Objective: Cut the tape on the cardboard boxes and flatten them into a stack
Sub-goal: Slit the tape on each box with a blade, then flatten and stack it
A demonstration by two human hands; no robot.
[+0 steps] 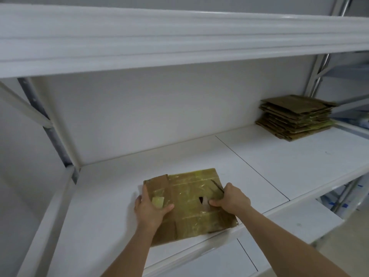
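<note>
Both grips hold one taped cardboard box (191, 204) on the shelf (279, 162): left hand (150, 208) clasping its left edge, right hand (232, 199) pinching its right flap; one flattened stack (295, 116) sits well apart.

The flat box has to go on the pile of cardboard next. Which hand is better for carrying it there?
Probably the right hand: it already grips the flat box on its right edge, the side toward the pile. The left hand holds the far side.

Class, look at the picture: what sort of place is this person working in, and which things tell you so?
Probably a storeroom or warehouse: white metal shelving, a stack of flattened cardboard at the far right, and a taped box on the shelf.
</note>
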